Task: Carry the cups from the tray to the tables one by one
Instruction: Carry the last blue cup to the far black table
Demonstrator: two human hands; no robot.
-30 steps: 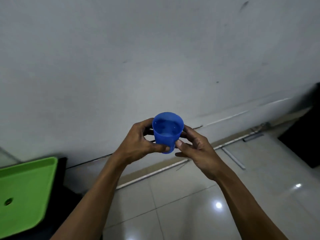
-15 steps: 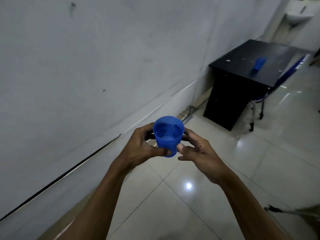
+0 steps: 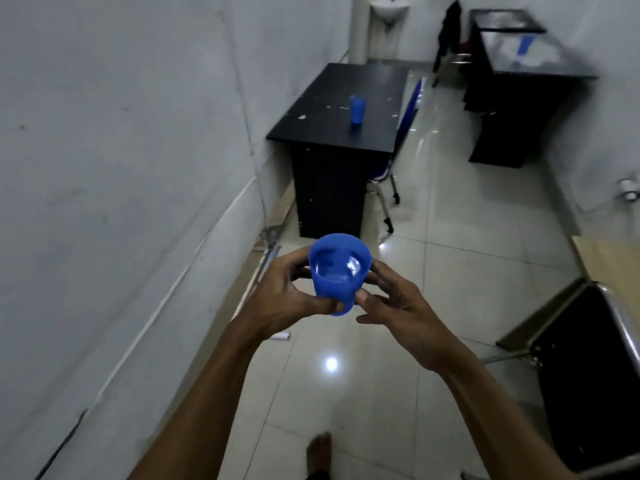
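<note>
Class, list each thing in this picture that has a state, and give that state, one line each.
Blue plastic cup in the hands: upright, holding clear liquid, carried.
Left hand: grips that cup.
Right hand: grips that cup.
Blue cup on the near black table: standing upright.
Blue cup on the far black table: blurred, apparently upright.

Single view only, head-worn wide-angle camera, no second view to share scene. Looks forward and down along narrow room. Hands (image 3: 346, 299) very near lens, at centre, forearms enter from 5 and 7 o'clock. Wall (image 3: 121, 168) fills side from 8 to 11 o'clock. Near bench (image 3: 332, 133) at 12 o'clock, middle distance; far bench (image 3: 540, 67) at 1 o'clock, far away. Floor (image 3: 450, 271) in lower half, bare foot (image 3: 318, 452) at 6 o'clock. Edges bent by wide lens.
</note>
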